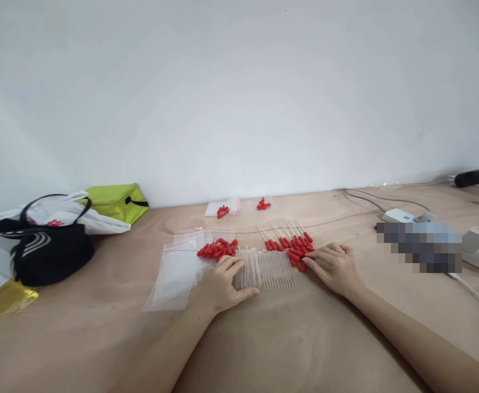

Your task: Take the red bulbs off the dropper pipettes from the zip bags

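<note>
A row of thin clear glass dropper tubes [270, 269] lies side by side on the wooden table. My left hand [225, 281] rests at the row's left end, thumb and fingers apart, holding nothing. Red rubber bulbs [216, 249] are heaped just beyond its fingers. At the right end of the row, the fingertips of my right hand [335, 267] come together at the edge of another pile of red bulbs [295, 255], closed on one bulb as far as I can see. Behind that pile, several tubes with red bulbs fitted [284, 240] lie pointing away.
Clear zip bags [176, 278] lie left of my left hand. Farther back are small bagged red bulbs [222, 211]. A black bag [55, 254] and a lime-green bag [111, 201] sit at left. A power strip [399, 216] with cables is at right, near a blurred-out patch.
</note>
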A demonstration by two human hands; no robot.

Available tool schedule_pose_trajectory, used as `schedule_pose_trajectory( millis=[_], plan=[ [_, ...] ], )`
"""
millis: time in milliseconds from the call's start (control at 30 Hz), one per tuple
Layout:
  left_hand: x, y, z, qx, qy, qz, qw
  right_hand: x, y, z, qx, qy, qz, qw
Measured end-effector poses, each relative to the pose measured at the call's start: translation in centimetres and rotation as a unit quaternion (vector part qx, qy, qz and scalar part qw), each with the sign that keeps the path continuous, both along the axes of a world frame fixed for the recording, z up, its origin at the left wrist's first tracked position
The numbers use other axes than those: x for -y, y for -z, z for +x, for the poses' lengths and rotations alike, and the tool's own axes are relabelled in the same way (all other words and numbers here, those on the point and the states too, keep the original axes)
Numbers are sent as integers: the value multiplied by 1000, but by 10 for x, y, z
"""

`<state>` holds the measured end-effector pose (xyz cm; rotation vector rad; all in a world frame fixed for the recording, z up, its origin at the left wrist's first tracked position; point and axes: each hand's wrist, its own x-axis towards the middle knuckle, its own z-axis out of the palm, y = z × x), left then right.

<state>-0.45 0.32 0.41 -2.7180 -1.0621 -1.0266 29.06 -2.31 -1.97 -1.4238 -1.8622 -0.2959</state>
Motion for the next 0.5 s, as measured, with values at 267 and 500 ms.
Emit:
schedule_pose_trajectory(
  millis=[267, 500],
  plan=[
    [-2, -3, -10, -48, 5, -17, 999, -20, -16, -21, -13, 36, -31, 999],
    [-4, 2, -12, -58, -15, -12, 998, -47, -25, -58, 54, 79, -114, 989]
  ],
)
